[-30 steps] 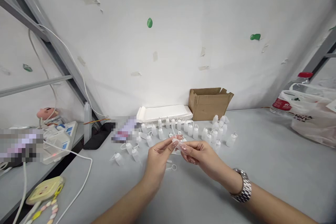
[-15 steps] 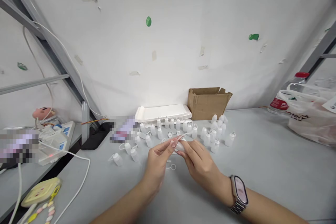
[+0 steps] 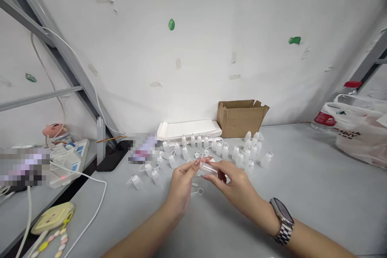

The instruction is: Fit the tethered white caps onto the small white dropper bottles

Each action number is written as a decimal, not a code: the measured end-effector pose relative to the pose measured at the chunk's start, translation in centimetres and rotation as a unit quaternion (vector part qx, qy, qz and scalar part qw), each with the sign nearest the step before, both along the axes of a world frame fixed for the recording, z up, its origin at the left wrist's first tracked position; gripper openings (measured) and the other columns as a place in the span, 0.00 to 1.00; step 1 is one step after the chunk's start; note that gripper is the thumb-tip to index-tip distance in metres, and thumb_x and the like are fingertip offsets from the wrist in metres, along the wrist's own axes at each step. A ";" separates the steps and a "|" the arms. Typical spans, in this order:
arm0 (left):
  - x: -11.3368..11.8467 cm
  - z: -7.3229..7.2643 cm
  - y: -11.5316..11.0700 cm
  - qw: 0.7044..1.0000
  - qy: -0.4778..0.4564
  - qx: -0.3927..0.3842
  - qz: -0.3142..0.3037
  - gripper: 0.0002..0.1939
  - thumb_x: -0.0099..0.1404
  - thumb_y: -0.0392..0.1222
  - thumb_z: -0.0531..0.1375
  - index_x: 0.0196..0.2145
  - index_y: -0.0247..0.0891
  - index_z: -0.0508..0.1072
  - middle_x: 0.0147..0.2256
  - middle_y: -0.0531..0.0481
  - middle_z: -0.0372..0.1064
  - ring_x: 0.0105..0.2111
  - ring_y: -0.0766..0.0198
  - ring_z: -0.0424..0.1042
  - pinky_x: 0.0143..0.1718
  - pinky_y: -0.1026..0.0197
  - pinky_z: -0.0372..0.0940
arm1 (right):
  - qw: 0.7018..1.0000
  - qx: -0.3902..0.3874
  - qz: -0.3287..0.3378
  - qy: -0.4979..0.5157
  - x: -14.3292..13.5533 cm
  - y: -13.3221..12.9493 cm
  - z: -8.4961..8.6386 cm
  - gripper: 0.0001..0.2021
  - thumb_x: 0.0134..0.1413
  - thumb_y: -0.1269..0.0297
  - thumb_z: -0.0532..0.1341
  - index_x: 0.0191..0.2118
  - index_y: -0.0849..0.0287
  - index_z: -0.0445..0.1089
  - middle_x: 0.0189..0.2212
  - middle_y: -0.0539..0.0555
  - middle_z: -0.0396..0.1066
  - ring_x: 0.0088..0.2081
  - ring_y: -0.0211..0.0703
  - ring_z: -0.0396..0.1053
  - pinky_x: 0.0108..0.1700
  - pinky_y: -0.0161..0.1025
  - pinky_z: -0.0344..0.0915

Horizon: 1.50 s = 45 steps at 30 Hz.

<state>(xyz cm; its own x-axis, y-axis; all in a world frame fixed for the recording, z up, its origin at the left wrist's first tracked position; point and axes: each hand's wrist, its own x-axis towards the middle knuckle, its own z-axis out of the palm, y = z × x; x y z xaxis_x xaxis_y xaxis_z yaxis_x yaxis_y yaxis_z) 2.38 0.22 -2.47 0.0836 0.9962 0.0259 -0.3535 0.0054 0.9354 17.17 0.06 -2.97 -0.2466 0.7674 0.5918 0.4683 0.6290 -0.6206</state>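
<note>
My right hand (image 3: 231, 177), with a watch on its wrist, is closed round a small translucent bottle (image 3: 209, 169) that lies tilted on its side in the air. The fingertips of my left hand (image 3: 182, 181) pinch at the bottle's top end, where a thin white strap shows; the exact part between them is hidden. Behind and beside both hands stand several small white bottles, among them a capped one (image 3: 266, 160) at the right and a tilted one (image 3: 137, 182) at the left. A white ring piece (image 3: 200, 191) lies on the table below my hands.
An open cardboard box (image 3: 242, 121) and a stack of white sheets (image 3: 187, 130) are against the wall. To the right are a plastic bag (image 3: 359, 137) and a red-capped bottle (image 3: 325, 117). At the left lie a power strip (image 3: 68, 169), a white cable and a yellow device (image 3: 53, 218).
My right hand has turned and shifted its grip, so more of the bottle shows between my hands. The watch has turned with the wrist, and the view has shifted slightly.
</note>
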 end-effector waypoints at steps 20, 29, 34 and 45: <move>-0.5 0.4 0.4 0.996 0.034 0.010 -0.085 0.17 0.57 0.52 0.60 0.35 0.35 0.78 0.39 0.41 0.75 0.47 0.49 0.68 0.52 0.49 0.55 | 0.878 -0.414 0.176 0.165 0.1 0.3 1.5 0.17 0.52 0.53 0.59 0.21 0.61 0.67 0.13 0.44 0.56 0.16 0.30 0.49 0.20 0.32 0.47; -0.1 0.4 -0.2 0.999 -0.025 0.004 -0.045 0.14 0.59 0.47 0.60 0.39 0.39 0.77 0.45 0.44 0.73 0.53 0.51 0.62 0.56 0.50 0.51 | 0.995 0.094 -0.011 0.004 -0.8 -0.7 -1.1 0.07 0.57 0.67 0.56 0.42 0.59 0.67 0.26 0.52 0.67 0.27 0.39 0.64 0.29 0.38 0.65; -0.1 0.6 -0.3 0.996 -0.050 0.011 -0.069 0.15 0.61 0.47 0.58 0.42 0.37 0.76 0.50 0.42 0.68 0.56 0.52 0.58 0.58 0.51 0.48 | 0.976 0.214 -0.041 -0.020 -0.5 -0.4 -1.2 0.11 0.58 0.71 0.56 0.47 0.60 0.62 0.27 0.53 0.68 0.28 0.40 0.65 0.30 0.39 0.66; -0.1 0.2 0.0 0.999 -0.041 0.003 -0.035 0.15 0.55 0.49 0.63 0.36 0.37 0.78 0.47 0.42 0.71 0.56 0.51 0.59 0.58 0.51 0.48 | 0.986 0.165 -0.012 -0.003 -0.7 -0.7 -1.2 0.08 0.58 0.68 0.55 0.43 0.61 0.65 0.26 0.54 0.68 0.28 0.41 0.64 0.30 0.38 0.65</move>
<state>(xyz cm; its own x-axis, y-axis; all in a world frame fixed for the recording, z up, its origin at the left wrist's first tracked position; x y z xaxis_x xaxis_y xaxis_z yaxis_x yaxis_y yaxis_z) 2.30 0.17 -2.26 0.1512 0.9877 0.0405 -0.4272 0.0284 0.9037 16.52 -0.69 -4.19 -0.2351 0.5389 0.8089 0.4882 0.7851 -0.3811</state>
